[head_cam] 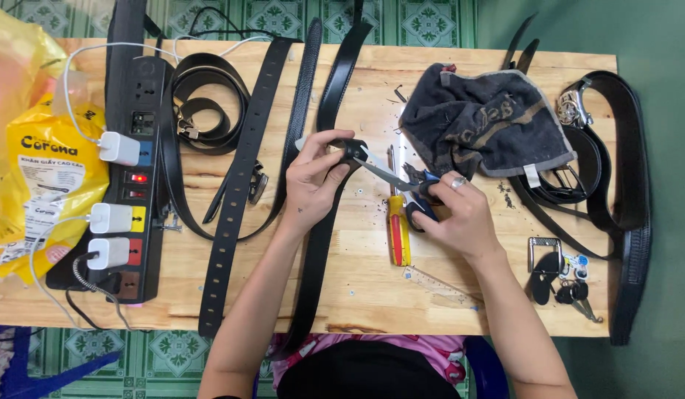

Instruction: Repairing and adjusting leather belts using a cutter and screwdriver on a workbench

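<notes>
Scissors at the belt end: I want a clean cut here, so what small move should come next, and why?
Probably close the scissors slowly. The open blades already meet the belt end, which the left hand pinches just above the table, while the right hand holds the blue handles. Keeping the left fingers clear of the blades looks wise.

Bare wood is sitting open near the front edge of the table (372, 295), but belts (239, 170) are crowding the left, and a dark towel (490, 122) is hogging the back right.
</notes>
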